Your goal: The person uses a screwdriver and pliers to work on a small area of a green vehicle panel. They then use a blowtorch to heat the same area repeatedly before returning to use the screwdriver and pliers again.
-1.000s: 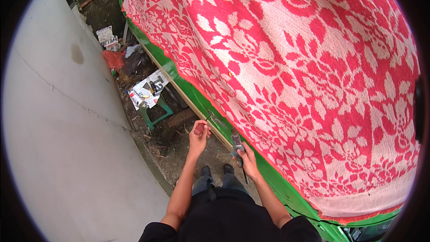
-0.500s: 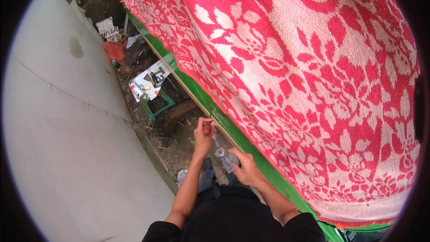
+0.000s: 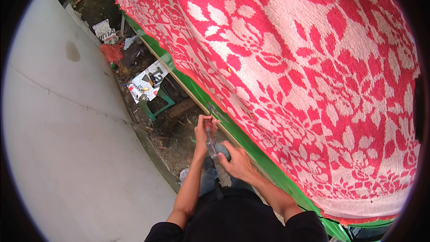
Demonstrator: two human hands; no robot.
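Observation:
My left hand is closed around a tool with a red handle, held against the wooden edge strip of a green surface. The working end of this tool is too small to make out, so I cannot tell its kind. In my right hand is a grey metal tool, blurred by motion. Its far end meets the butt of the red handle, or overlaps it in view. Just beyond my left fingers a small grey metal-looking patch shows on the green surface.
A red and pale flowered cloth covers most of the green surface. At left rises a curved grey wall. Between them on the dirt ground are a green stool, a printed white sheet and a red plastic bag.
The grey tool in my right hand has swung left and up, from beside the red handle to its butt end. My left hand stays nearly in place, still gripping the red-handled tool.

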